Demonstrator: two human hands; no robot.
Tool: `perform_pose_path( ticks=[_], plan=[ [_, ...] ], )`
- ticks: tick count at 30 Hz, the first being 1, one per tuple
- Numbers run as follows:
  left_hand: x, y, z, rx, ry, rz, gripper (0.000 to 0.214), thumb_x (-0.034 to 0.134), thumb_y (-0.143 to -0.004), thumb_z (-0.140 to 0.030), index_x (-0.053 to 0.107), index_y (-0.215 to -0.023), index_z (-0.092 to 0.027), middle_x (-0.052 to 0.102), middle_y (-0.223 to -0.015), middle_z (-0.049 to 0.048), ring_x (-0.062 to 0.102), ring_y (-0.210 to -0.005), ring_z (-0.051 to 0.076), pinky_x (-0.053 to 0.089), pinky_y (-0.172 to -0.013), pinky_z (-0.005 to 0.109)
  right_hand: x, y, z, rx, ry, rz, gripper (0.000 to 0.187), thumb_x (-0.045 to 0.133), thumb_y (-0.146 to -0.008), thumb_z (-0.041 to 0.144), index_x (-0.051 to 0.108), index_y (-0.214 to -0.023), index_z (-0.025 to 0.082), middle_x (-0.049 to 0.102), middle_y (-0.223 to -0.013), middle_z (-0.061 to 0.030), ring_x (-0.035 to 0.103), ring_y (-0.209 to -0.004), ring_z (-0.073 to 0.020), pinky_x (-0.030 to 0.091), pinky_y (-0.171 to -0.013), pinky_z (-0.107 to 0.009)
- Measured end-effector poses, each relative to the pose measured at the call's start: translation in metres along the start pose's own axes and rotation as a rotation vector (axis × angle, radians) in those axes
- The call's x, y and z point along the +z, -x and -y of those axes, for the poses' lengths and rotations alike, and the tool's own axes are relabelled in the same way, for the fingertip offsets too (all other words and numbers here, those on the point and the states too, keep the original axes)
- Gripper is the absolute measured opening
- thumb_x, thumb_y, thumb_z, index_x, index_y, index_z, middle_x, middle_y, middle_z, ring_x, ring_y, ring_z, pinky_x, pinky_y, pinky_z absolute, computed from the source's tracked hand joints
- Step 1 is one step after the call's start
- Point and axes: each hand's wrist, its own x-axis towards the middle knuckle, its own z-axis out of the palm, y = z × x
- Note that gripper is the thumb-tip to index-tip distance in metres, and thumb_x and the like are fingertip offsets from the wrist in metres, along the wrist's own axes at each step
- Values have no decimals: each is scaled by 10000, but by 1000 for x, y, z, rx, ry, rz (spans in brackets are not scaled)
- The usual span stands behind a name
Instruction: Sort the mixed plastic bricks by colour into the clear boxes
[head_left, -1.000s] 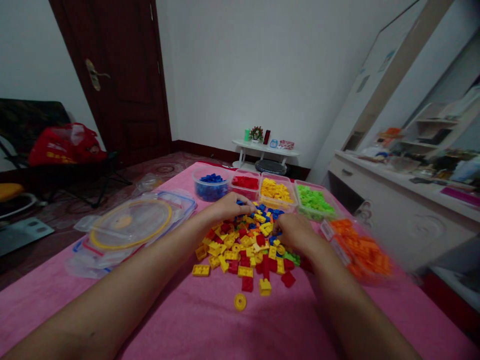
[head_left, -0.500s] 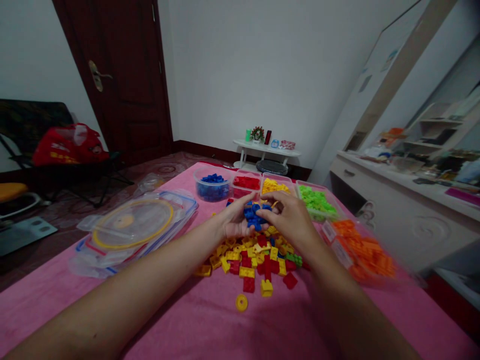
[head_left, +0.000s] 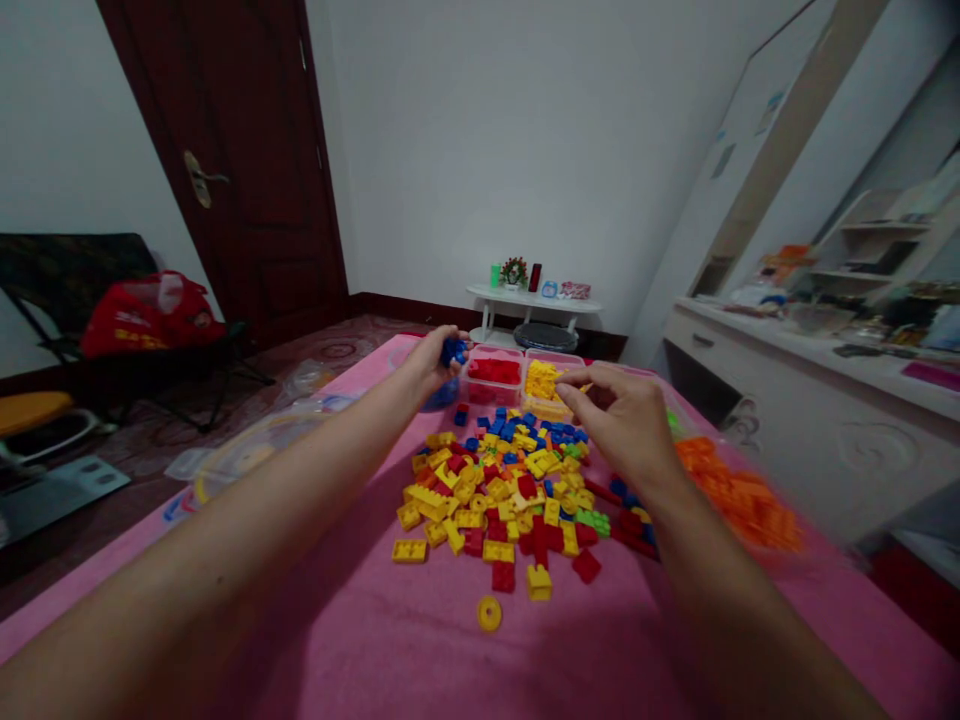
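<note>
A heap of mixed toy bricks point(head_left: 504, 490), yellow, red and blue with a few green, lies on the pink cloth point(head_left: 420, 640). My left hand point(head_left: 433, 356) is stretched to the far left of the heap and is closed round a handful of blue bricks point(head_left: 453, 349), just over the blue-brick tub, which my arm mostly hides. My right hand point(head_left: 621, 418) hovers above the right side of the heap with its fingers pinched together, near the yellow-brick tub point(head_left: 541, 382). What the fingertips hold is too small to name.
A red-brick tub point(head_left: 491, 375) stands beside the yellow one. Orange bricks point(head_left: 739, 502) fill a container at the right. Clear lids point(head_left: 240, 455) lie at the left. A lone yellow round piece point(head_left: 489, 612) sits nearest me. A dresser point(head_left: 810, 400) stands at the right.
My hands scooped blue bricks from the heap, met above it, then parted. The left hand carried the blue bricks out over the blue tub; the right hand drew back to the right.
</note>
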Motion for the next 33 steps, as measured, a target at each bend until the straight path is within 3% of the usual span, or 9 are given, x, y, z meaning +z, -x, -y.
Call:
perform_pose_path(
  ticks=[3,7,9,12,14,18,24,27,33],
  plan=[
    [-18,-32,-8,83,-177,-138,165,516,-799,-269,594,-759,-129,571,-598,23,519,-508,83,378,-432,150,-8,-3,-5,39,12,-29,139,589,-771,243,704,-774,164,667,-722,-30,564,-566,-130,417,-539,-247],
    [-33,-47,-5,107,-428,-149,176,709,-639,-289,638,-647,-129,606,-587,39,569,-635,156,446,-582,238,-15,-7,-22,87,97,-8,165,575,-771,268,707,-794,171,682,-746,-31,575,-570,-133,419,-544,-246],
    [-31,-43,1,210,-702,-100,228,726,-622,-358,678,-635,-135,647,-628,63,596,-730,200,444,-656,254,-15,-7,-34,128,199,94,164,579,-762,265,713,-795,177,694,-771,-37,593,-607,-143,418,-557,-244],
    [-14,-25,14,488,-1057,67,304,627,-717,-422,742,-795,-151,711,-793,83,620,-839,227,433,-751,264,-7,-1,-51,217,344,340,150,603,-732,221,726,-813,194,705,-790,-35,612,-668,-156,416,-582,-237],
    [4,-7,26,611,-1073,209,291,594,-747,-372,747,-869,-157,722,-873,81,631,-850,220,436,-776,266,4,6,-57,244,383,467,178,606,-713,170,730,-834,212,711,-826,-24,623,-731,-158,423,-629,-233],
    [34,27,61,660,-973,512,236,575,-740,-226,744,-899,-179,729,-908,56,648,-827,198,456,-775,258,26,22,-57,222,414,607,270,646,-661,145,723,-893,261,705,-921,1,623,-858,-172,428,-713,-238],
    [42,43,101,709,-978,705,350,485,-707,-68,722,-913,-225,727,-898,13,634,-802,178,442,-719,228,36,34,-52,119,465,704,372,679,-688,206,676,-1041,324,683,-1048,5,601,-994,-206,421,-787,-279],
    [38,44,103,720,-999,721,332,475,-692,-45,727,-840,-202,720,-808,18,620,-738,169,426,-686,221,35,34,-52,96,503,728,338,682,-697,245,682,-1027,321,682,-1044,-8,608,-974,-215,417,-765,-284],
    [33,53,99,744,-1047,629,359,532,-675,-58,733,-922,-225,706,-895,53,603,-818,203,427,-738,258,29,28,-49,165,500,711,231,645,-667,266,698,-891,248,677,-815,-10,600,-731,-168,344,-577,-236]
  ],
)
